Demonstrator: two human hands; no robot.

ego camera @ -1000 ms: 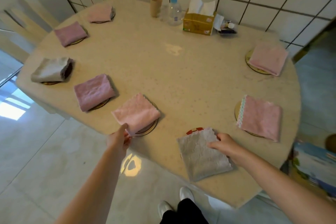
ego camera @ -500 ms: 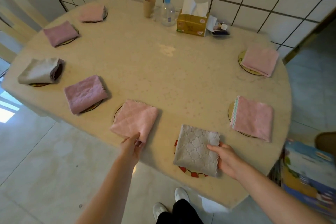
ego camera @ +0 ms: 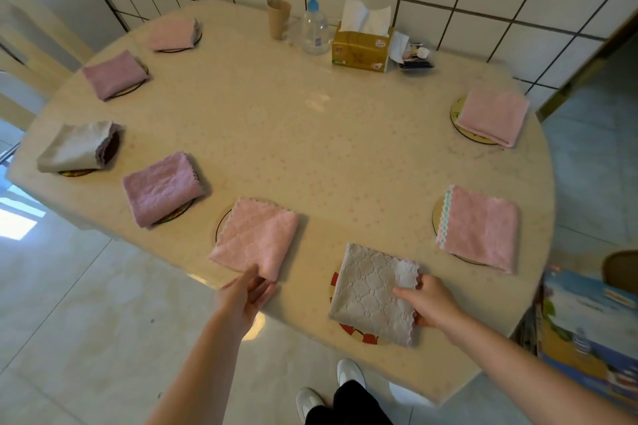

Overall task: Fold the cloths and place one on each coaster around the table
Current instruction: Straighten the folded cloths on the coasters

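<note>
A round beige table (ego camera: 328,155) carries several coasters, each with a folded cloth on it. Nearest me, a folded grey quilted cloth (ego camera: 373,290) lies over a red-and-white coaster (ego camera: 360,335). My right hand (ego camera: 429,304) grips its right edge, thumb on top. To the left, a folded pink cloth (ego camera: 257,236) covers a round coaster (ego camera: 221,221) whose rim shows at the left. My left hand (ego camera: 247,293) pinches that cloth's near corner at the table edge. Other folded cloths sit at the left (ego camera: 160,188) and right (ego camera: 480,228).
At the back by the tiled wall stand a paper cup (ego camera: 278,19), a pump bottle (ego camera: 314,28) and a tissue box (ego camera: 362,48). A colourful box (ego camera: 590,331) stands on the floor at the right. My white shoes (ego camera: 348,373) show below the table edge.
The grey cloth was slid back over its red-and-white coaster. The pink cloth was shifted and turned on its coaster. Both hands stayed at the cloths' near edges.
</note>
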